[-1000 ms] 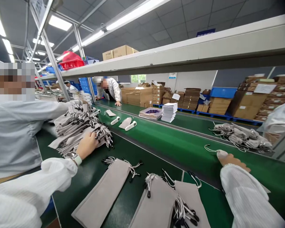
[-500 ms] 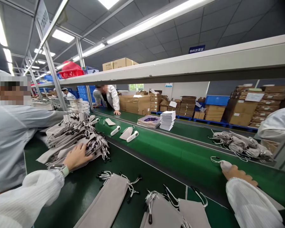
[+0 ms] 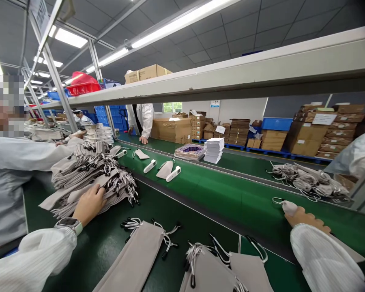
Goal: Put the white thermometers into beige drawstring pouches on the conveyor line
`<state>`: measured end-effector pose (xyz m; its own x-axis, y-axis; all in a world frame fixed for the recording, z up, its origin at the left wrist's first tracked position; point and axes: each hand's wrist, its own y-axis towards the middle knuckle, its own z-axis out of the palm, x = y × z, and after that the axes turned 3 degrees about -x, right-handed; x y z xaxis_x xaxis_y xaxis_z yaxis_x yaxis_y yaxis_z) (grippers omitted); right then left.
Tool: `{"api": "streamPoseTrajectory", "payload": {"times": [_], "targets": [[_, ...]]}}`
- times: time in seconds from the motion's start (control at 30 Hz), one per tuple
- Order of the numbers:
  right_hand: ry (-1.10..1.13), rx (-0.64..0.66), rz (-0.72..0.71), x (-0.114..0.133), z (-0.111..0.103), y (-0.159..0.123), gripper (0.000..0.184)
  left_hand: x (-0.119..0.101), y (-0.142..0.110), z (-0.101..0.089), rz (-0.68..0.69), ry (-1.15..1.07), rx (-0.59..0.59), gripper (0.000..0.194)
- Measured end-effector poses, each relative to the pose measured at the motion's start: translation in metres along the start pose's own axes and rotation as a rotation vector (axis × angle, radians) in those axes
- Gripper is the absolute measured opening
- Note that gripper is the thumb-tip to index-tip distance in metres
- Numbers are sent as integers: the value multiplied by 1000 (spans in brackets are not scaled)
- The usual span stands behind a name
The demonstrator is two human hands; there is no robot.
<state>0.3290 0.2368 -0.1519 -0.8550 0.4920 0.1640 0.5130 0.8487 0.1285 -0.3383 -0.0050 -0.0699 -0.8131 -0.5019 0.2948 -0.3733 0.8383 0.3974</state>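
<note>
My left hand [image 3: 89, 204] is at the near side of a heaped pile of grey drawstring bags [image 3: 82, 170], with its fingers curled on the bags' cloth; the fingertips are partly hidden. At the far right my right hand [image 3: 307, 220] is wrapped round a grey drawstring bag [image 3: 289, 207] above the green belt. The bag's corded end sticks out ahead of the fist, and its other end trails behind my wrist. In front of me lie a long grey bag stack [image 3: 136, 253] and more grey bags [image 3: 211, 267], their white cords tipped with black ends.
White handheld devices [image 3: 173, 173] and small bags [image 3: 165, 169] lie on the green belt [image 3: 225, 194]. Beyond stand a paper stack [image 3: 213, 150], a patterned tray [image 3: 189, 151] and a bag heap [image 3: 310, 180]. A shelf [image 3: 200, 87] crosses overhead. A co-worker's sleeve [image 3: 24, 156] is close at left.
My left hand's spread fingers have drawn in on the pile. My right hand keeps its hold on the bag. The co-worker at left has shifted, and the view has turned slightly.
</note>
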Motion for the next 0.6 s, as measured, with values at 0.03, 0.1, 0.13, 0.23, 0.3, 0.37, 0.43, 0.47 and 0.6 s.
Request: {"api": "streamPoseTrajectory", "payload": {"times": [0.03, 0.1, 0.13, 0.23, 0.3, 0.37, 0.43, 0.47, 0.6], "targets": [[0, 7, 1, 0, -1, -1, 33, -1, -2, 1, -4, 10, 3, 30], [-18, 15, -7, 0, -4, -2, 34, -2, -3, 2, -29, 24, 12, 34], [-33, 17, -16, 0, -4, -3, 36, -2, -2, 2, -50, 27, 24, 38], [-76, 25, -44, 0, -5, -6, 43, -2, 12, 0, -117, 17, 107, 44], [-91, 36, -48, 0, -4, -7, 46, -2, 24, -2, -139, 3, 177, 39], [-99, 31, -49, 0, -4, -7, 47, -2, 33, -5, -142, -10, 227, 31], [-99, 33, -56, -1, -5, -6, 46, -1, 37, -11, -141, -32, 255, 27], [-96, 44, -55, -1, -6, -5, 46, 0, 38, -15, -141, -51, 265, 26], [-49, 135, -8, -6, -14, 1, 46, 17, 39, -47, -154, -175, 259, 21]]}}
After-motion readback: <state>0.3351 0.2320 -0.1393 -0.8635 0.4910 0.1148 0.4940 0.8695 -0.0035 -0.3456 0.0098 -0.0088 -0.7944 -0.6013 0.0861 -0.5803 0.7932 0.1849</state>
